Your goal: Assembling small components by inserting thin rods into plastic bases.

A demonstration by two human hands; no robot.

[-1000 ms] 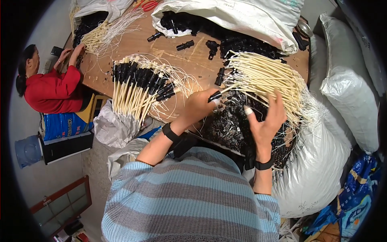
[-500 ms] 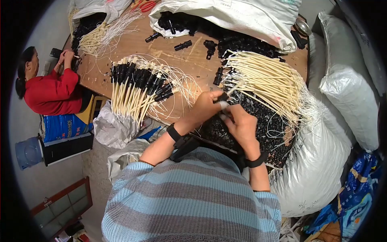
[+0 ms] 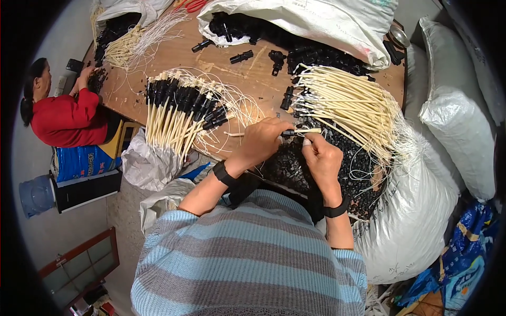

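Over the table, my left hand (image 3: 262,139) is closed around a black plastic fitting (image 3: 288,133). A cream tube end (image 3: 312,130) sticks out of the fitting on the right, and a cream length (image 3: 232,134) shows left of the same hand. My right hand (image 3: 322,156) pinches at the right-hand tube end, thumb and forefinger together; a thin white cord may be between them. Left of my hands lies a row of cream tubes (image 3: 167,124) topped with black fittings. To the right, bare cream tubes (image 3: 348,100) with white cords are piled over small black parts (image 3: 345,152).
A white sack (image 3: 300,23) spills black fittings at the far side. Loose fittings (image 3: 241,57) lie on the wooden table (image 3: 211,47). Full white sacks (image 3: 406,226) crowd the right edge. A person in red (image 3: 71,118) works at the left end. Red scissors (image 3: 194,5) lie at the back.
The fitting and tube between my hands have turned to lie nearly level. My right hand has moved slightly right. The person in red has lowered their hands toward the table.
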